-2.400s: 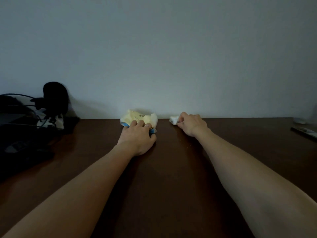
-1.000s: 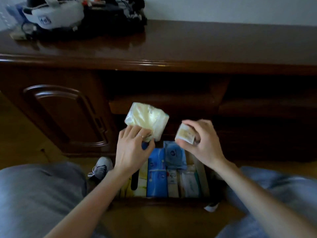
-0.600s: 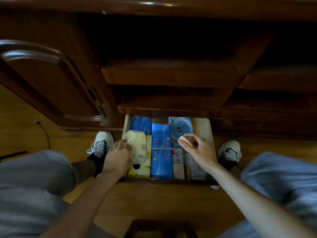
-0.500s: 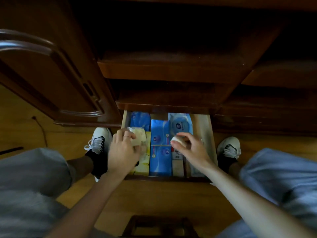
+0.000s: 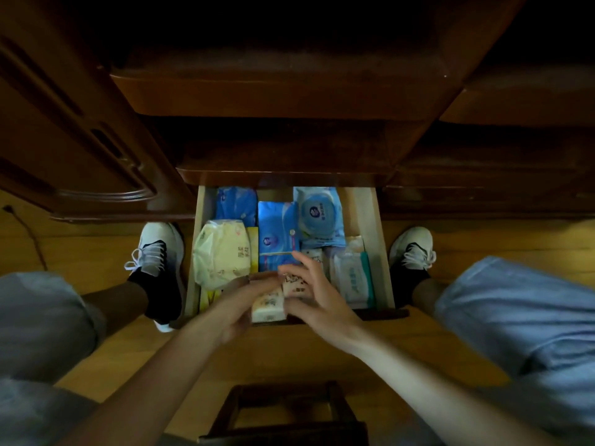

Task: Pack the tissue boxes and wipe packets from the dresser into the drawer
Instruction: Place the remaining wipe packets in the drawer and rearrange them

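The open drawer (image 5: 383,252) lies below me, filled with packets. A pale yellow tissue packet (image 5: 222,252) rests at its left side, free of my hands. Blue packets (image 5: 277,235) and a blue wipe pack with a round lid (image 5: 318,217) fill the middle and back. A white and green wipe packet (image 5: 352,278) lies at the right. My left hand (image 5: 236,300) and my right hand (image 5: 317,294) meet over the drawer's front middle. The left hand, blurred, grips a small white tissue packet (image 5: 269,305); the right hand's fingers close on a second small white packet (image 5: 294,283) beside it.
The dark wooden dresser's upper drawers (image 5: 283,98) overhang the open one. An open cabinet door (image 5: 80,140) stands at the left. My shoes (image 5: 154,249) flank the drawer on the wooden floor. A dark stool (image 5: 283,413) is under me.
My left hand let go of the yellow packet, which now lies in the drawer's left side. Both hands came together at the drawer's front over the small white packets. The view dropped lower.
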`<state>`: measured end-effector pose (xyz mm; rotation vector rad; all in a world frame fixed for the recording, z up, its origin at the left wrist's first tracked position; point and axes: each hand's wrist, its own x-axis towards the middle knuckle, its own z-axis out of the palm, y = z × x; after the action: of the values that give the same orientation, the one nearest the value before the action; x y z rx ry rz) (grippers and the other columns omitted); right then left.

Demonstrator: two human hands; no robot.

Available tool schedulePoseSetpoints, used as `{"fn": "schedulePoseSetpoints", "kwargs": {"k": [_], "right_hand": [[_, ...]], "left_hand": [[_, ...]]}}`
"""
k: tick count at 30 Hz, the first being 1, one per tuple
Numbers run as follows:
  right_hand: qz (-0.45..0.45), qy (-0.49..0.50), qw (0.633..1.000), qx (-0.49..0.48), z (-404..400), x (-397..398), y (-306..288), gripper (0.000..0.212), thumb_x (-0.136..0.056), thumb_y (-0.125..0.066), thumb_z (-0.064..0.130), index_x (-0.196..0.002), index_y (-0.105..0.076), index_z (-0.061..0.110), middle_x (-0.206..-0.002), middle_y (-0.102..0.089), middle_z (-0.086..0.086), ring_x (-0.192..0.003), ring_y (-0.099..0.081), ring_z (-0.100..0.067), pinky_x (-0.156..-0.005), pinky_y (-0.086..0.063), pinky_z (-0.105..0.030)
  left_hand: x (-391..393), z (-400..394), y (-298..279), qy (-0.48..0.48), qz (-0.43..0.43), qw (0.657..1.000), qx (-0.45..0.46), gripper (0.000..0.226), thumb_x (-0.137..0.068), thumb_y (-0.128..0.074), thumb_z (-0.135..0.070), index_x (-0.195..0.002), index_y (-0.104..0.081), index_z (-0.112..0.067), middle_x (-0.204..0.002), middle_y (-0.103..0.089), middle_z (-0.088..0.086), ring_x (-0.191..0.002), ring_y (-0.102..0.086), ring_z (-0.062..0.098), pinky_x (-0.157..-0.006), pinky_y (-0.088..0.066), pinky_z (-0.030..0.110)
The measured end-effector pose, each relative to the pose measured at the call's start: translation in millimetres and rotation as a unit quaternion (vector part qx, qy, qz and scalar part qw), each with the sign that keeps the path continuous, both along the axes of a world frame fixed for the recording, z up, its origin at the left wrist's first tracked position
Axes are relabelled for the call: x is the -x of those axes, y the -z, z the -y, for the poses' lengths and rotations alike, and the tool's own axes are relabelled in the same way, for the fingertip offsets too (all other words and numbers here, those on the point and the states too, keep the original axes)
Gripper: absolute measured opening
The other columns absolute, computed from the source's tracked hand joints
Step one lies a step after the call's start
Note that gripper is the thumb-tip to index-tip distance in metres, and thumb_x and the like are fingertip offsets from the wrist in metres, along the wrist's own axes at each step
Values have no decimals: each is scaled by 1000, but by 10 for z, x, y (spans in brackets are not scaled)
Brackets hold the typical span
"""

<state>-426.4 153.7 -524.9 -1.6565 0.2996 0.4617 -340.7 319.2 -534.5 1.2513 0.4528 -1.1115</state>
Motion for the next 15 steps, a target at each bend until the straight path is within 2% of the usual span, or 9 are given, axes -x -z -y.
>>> {"fn": "schedulePoseSetpoints", "kwargs": {"k": [2, 4, 6, 7, 8, 10, 12, 14, 15], "right_hand": [[-6, -6, 999, -33, 56, -22, -3, 79, -93, -60, 27, -154, -17, 51, -152, -39, 33, -132, -42, 16, -106, -37, -24], [-3, -9, 1000, -29, 114, -74, 31, 77, -90, -60, 33, -152, -20, 56, -152, -38, 36, -134, -38, 18, -104, -34, -23], [7, 24, 999, 27, 222, -227, 153, 71, -88, -62, 47, -149, -27, 56, -148, -41, 37, -126, -36, 26, -98, -33, -21], [6, 54, 996, 75, 330, -358, 264, 69, -87, -62, 52, -149, -32, 51, -147, -43, 32, -122, -40, 26, -98, -37, -23], [-4, 84, 988, 131, 464, -517, 374, 68, -89, -61, 52, -150, -34, 43, -147, -45, 23, -120, -46, 19, -101, -43, -29], [-61, 130, 961, 236, 784, -879, 593, 64, -94, -61, 41, -151, -36, 27, -146, -51, 1, -121, -58, -8, -100, -50, -41], [-144, 165, 933, 286, 1046, -1192, 800, 61, -95, -63, 35, -148, -36, 21, -130, -63, -8, -107, -68, -24, -86, -57, -42], [-211, 185, 918, 281, 1176, -1395, 995, 57, -94, -66, 34, -141, -40, 14, -100, -72, -10, -79, -73, -22, -61, -58, -35], [-229, 186, 917, 268, 1200, -1459, 1078, 52, -93, -67, 32, -135, -47, 9, -86, -73, -10, -65, -71, -19, -50, -54, -29]], "left_hand": [[-8, 42, -25, 6, -13, 999, -28, 56, -65, -90, -26, -115, -70, -10, -109, -76, 14, -98, -74, 29, -71, -60, 37], [-30, 80, -24, 12, -7, 998, -57, 61, -59, -90, -26, -114, -70, -11, -105, -77, 13, -95, -74, 28, -72, -59, 37], [-77, 106, -18, -6, 5, 997, -75, 57, -62, -89, -21, -114, -70, -10, -101, -78, 13, -93, -75, 29, -74, -59, 38], [-99, 117, -19, -17, 9, 996, -85, 52, -66, -88, -19, -114, -70, -11, -99, -78, 13, -92, -75, 30, -73, -59, 39], [-120, 125, -15, -25, 13, 995, -93, 47, -70, -86, -17, -114, -70, -12, -98, -78, 12, -90, -75, 29, -70, -60, 38], [-160, 128, -4, -43, 14, 994, -100, 41, -74, -84, -17, -112, -71, -15, -94, -79, 9, -84, -77, 25, -61, -59, 33], [-192, 99, 13, -62, 11, 993, -102, 40, -73, -85, -17, -110, -72, -16, -93, -79, 8, -79, -77, 21, -54, -58, 29], [-216, 61, 28, -66, 7, 993, -101, 41, -71, -85, -18, -111, -73, -17, -94, -79, 8, -79, -77, 20, -53, -57, 28], [-227, 44, 40, -67, 6, 993, -100, 42, -71, -86, -19, -111, -73, -17, -95, -79, 8, -81, -77, 21, -54, -57, 29]]}}
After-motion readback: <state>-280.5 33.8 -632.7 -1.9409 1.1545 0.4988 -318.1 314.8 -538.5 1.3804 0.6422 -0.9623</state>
